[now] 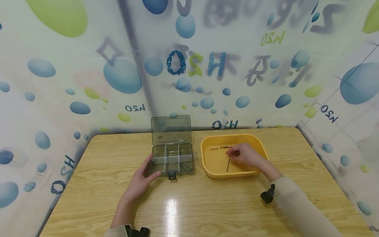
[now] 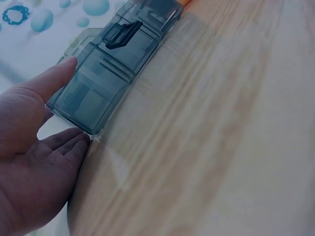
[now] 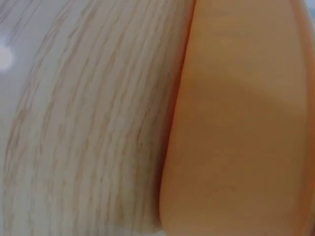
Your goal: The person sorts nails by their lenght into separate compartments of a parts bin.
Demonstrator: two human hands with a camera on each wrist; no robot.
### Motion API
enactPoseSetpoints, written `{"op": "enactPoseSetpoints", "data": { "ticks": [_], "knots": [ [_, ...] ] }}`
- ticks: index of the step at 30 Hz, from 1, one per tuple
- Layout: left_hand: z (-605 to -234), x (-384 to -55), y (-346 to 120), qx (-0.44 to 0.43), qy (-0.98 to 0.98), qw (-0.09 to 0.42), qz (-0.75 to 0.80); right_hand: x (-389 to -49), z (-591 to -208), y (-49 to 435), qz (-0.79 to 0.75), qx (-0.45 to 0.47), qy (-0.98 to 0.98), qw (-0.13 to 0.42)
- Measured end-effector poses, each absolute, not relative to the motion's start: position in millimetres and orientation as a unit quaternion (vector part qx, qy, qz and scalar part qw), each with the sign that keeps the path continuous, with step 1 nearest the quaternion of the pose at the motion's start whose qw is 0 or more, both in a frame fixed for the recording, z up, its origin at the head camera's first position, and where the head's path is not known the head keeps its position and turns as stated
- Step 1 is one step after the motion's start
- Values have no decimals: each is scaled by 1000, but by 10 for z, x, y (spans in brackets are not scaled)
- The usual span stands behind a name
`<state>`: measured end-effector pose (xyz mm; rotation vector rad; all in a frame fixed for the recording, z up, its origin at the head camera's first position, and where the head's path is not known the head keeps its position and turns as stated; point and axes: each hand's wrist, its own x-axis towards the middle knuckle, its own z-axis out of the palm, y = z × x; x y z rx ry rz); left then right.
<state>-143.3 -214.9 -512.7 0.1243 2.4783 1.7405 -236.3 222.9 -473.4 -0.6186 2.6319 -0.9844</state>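
Observation:
A smoky see-through compartment box (image 1: 171, 174) stands on the table with its lid (image 1: 171, 130) raised at the back. My left hand (image 1: 140, 181) grips its front left corner, thumb on the front wall and fingers along the left side. In the left wrist view the thumb (image 2: 59, 78) lies against the box (image 2: 88, 98). Several screws (image 1: 186, 166) lie in the front right compartment. Over the yellow tray (image 1: 213, 169) my right hand (image 1: 244, 154) reaches down with bent fingers. A long thin screw (image 1: 228, 165) shows right by its fingertips; whether they pinch it is unclear.
More small screws (image 1: 225, 147) lie towards the back of the tray, with another short piece (image 1: 214, 148) to their left. A patterned cloth (image 1: 183, 98) hangs behind the wooden table (image 1: 207, 204). In the right wrist view the tray's outer wall (image 3: 236, 123) hides the hand.

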Motion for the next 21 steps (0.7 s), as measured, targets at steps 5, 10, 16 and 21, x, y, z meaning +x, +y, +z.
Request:
{"op": "enactPoseSetpoints", "data": {
  "ticks": [5,10,16,21],
  "knots": [
    [-5123,-1431,-2157,45,815,57,574,-2369,-4757,2224,-318,-228,909,143],
    [-5129,-1429,-2159,46,816,55,574,-2387,-4782,2233,-306,-245,907,155],
    [-5125,-1427,-2159,48,818,54,571,-2378,-4765,2233,-292,-289,900,147],
    [-5130,-1423,-2165,52,816,53,573,-2361,-4757,2234,-259,-336,899,107]
  ]
}}
